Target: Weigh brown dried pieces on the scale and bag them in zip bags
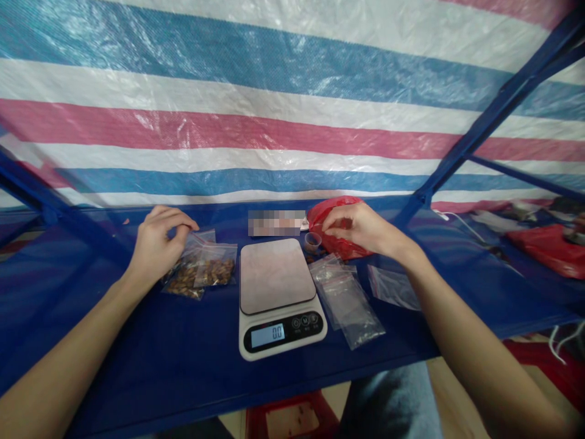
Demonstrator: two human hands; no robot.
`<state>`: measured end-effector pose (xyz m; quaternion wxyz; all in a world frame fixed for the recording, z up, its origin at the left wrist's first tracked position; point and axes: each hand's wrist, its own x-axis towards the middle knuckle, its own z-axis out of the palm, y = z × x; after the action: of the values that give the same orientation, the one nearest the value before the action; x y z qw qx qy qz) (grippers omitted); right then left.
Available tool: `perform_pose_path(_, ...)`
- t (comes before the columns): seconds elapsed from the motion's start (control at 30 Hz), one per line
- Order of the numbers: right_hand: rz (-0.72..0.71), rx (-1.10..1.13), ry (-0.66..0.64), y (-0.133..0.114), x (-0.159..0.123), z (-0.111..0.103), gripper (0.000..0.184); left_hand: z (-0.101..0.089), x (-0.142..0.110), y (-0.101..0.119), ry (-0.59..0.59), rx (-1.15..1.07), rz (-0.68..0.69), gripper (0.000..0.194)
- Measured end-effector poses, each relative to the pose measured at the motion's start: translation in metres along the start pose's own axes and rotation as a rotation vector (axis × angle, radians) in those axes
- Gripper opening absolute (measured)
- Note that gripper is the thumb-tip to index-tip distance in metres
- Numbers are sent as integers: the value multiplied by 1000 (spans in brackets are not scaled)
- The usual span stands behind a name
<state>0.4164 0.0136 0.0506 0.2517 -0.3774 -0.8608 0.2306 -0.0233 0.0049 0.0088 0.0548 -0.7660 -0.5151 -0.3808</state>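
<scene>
Right grip (354, 223) by red bag (320, 211), contact unclear

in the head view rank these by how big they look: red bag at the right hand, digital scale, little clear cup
1. Digital scale
2. Red bag, partly hidden by the right hand
3. Little clear cup, clearly smallest

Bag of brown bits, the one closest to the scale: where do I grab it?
Probably best to pinch the bag by its top edge, coming from the far side, by the striped sheet. It lies flat with the brown bits bunched toward the near end, so the top looks thin and easy to pinch.
</scene>
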Motion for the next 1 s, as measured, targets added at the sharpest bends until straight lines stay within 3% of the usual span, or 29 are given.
perform_pose_path(0.13, 142, 20, -254, 3, -14, -5, 10, 1, 0, -2, 7, 1, 1, 32)
perform_pose_path(0.2, 167, 10, -292, 2, -17, -1, 9, 1, -1, -2, 1, 6, -5, 32)
perform_pose_path(0.4, 35, -58, -392, -1, -15, 15, 16, 0, 0, -2, 2, 17, -3, 31)
perform_pose_path(0.63, -78, -245, -205, -13, -11, 26, 18, 1, 0, -3, 1, 13, -15, 30)
perform_pose_path(1.0, -60, -560, -261, -34, -11, 51, 14, 0, 0, -2, -22, -8, -9, 31)
